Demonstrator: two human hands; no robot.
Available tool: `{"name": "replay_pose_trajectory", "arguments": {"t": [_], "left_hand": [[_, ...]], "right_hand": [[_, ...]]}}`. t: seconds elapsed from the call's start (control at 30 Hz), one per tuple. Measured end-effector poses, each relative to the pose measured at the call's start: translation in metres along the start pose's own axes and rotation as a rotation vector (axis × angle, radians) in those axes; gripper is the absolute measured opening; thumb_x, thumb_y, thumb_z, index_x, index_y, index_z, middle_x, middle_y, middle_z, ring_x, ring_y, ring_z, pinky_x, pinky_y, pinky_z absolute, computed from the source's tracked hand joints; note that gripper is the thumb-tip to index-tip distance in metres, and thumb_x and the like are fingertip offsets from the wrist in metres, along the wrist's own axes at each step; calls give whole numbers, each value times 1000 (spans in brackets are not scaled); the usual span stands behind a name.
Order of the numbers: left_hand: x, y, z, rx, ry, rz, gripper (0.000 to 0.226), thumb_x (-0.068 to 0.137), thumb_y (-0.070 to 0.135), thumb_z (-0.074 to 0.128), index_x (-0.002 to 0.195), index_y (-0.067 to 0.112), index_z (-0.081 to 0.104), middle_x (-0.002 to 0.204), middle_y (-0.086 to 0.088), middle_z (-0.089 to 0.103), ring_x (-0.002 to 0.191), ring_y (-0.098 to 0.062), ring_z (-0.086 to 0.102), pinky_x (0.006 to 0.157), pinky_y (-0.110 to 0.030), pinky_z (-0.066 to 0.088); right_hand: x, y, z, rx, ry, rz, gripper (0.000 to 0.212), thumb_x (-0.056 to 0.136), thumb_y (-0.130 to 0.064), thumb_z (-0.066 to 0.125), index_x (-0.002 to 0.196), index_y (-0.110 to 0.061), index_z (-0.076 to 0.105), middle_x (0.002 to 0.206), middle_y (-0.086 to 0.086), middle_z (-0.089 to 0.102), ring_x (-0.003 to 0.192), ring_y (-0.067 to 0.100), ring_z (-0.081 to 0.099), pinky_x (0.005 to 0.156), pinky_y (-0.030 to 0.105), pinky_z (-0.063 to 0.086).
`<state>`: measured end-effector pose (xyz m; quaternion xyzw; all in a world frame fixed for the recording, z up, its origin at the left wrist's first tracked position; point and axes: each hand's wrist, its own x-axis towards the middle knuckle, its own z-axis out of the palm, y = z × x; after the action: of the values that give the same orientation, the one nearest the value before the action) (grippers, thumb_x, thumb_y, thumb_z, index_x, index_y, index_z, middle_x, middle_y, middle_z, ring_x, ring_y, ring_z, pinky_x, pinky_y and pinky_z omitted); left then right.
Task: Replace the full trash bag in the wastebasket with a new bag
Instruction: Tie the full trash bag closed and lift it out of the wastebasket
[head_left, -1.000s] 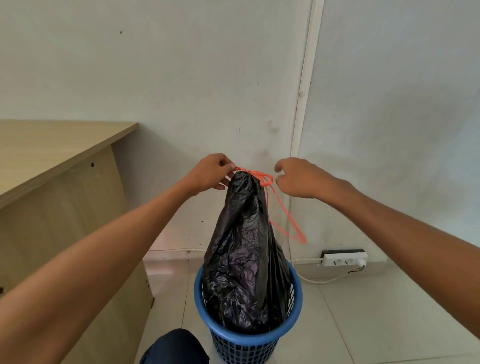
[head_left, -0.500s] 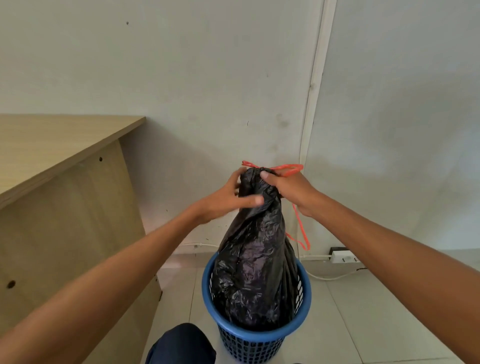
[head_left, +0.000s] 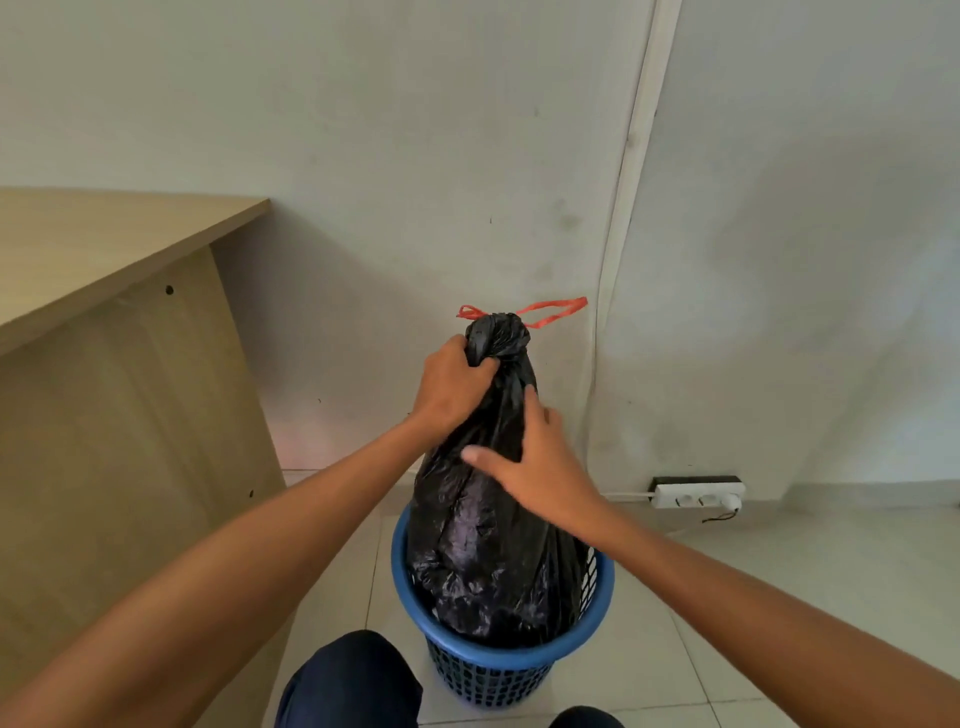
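Standing tall out of the blue wastebasket (head_left: 501, 631), the full black trash bag (head_left: 493, 530) has its lower half still seated inside the basket, its top bunched into a knotted neck with the red drawstring (head_left: 553, 312) sticking out above. The left hand (head_left: 451, 391) is clenched around that neck just under the knot. The right hand (head_left: 540, 467) lies lower, fingers spread and flat against the side of the bag, not gripping it.

A second ago both hands were up at the mouth working the drawstring, its long loop dangling; half a second ago they closed together on the neck. Now the loop is short and the right hand has dropped down the bag — a sign, likely, that the tying is done and the lift out of the basket comes next. No new bag is in view.

Left of the left hand, a pale wooden desk (head_left: 104, 249) with a side panel stands against the wall. Beyond the hands is a plain off-white wall (head_left: 415, 130) with a vertical cable duct (head_left: 631, 156). Right of the right hand, a white power strip (head_left: 698, 496) rests at the wall's foot on the light tiled floor (head_left: 779, 571). The person's dark-trousered knee (head_left: 353, 680) shows below the basket.
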<state>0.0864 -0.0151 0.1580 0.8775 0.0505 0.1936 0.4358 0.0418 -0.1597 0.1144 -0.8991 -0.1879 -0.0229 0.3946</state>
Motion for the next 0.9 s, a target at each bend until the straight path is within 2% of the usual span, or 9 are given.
{"name": "replay_pose_trajectory", "arguments": {"t": [0.07, 0.2, 0.3, 0.4, 0.5, 0.6, 0.7, 0.83, 0.9], "left_hand": [[-5, 5, 6, -23, -68, -7, 24, 92, 26, 62, 105, 7, 58, 96, -6, 63, 86, -24, 59, 64, -29, 43], [-16, 2, 4, -114, -209, 20, 34, 88, 42, 67, 99, 10, 64, 91, -6, 72, 86, -22, 68, 77, -38, 56], [-26, -15, -11, -265, -269, 72, 34, 92, 51, 63, 106, 21, 70, 98, 5, 74, 91, -8, 68, 86, -33, 55], [-41, -41, -12, -207, -432, 36, 78, 80, 51, 77, 145, 29, 39, 133, 10, 51, 117, -8, 54, 98, -29, 46], [-59, -63, 12, -244, -669, 26, 111, 75, 37, 86, 154, 27, 8, 145, 6, 40, 129, -9, 48, 105, -27, 45], [-65, -70, 41, -209, -510, -17, 68, 86, 37, 76, 141, 18, 39, 129, 4, 59, 117, -12, 60, 91, -20, 51], [-62, -79, 60, 37, -308, 26, 30, 97, 35, 59, 121, 17, 56, 110, 2, 67, 99, -22, 65, 80, -37, 53], [-52, -83, 62, 246, -248, -31, 23, 100, 32, 51, 109, 11, 57, 99, -11, 69, 86, -34, 64, 73, -44, 54], [-43, -82, 61, 262, -258, -82, 25, 98, 32, 52, 105, 9, 59, 97, -12, 68, 86, -35, 64, 75, -45, 55]], "right_hand": [[9, 2, 17, 106, -50, 48, 107, 67, -71, 72, 150, -24, 22, 141, 4, 46, 128, 21, 50, 104, 41, 47], [36, 8, 23, 224, 135, 118, 39, 90, -27, 69, 124, -14, 55, 113, 6, 69, 106, 26, 65, 85, 37, 52], [47, 22, 17, 224, 155, 172, 21, 96, -23, 58, 112, -14, 69, 105, 8, 73, 101, 29, 67, 87, 42, 53], [53, 28, 6, 379, 91, 251, 25, 96, -28, 60, 115, -16, 70, 104, 5, 74, 98, 24, 69, 92, 44, 54], [58, 29, 4, 597, -67, 335, 26, 98, -27, 60, 117, -11, 69, 108, 7, 74, 98, 21, 70, 91, 37, 55], [61, 38, 4, 638, -77, 400, 30, 99, -28, 59, 119, -7, 66, 113, 12, 72, 99, 24, 69, 87, 35, 56], [61, 50, 4, 521, 21, 414, 39, 98, -29, 60, 127, -3, 52, 122, 13, 64, 103, 21, 61, 86, 33, 50], [22, 62, 17, -26, 230, 46, 54, 94, -25, 60, 134, -13, 25, 132, 10, 38, 115, 25, 49, 93, 38, 46], [-3, 70, 32, -275, 50, -113, 72, 91, -41, 62, 144, -16, 21, 144, 11, 34, 128, 29, 45, 103, 43, 44]]}}
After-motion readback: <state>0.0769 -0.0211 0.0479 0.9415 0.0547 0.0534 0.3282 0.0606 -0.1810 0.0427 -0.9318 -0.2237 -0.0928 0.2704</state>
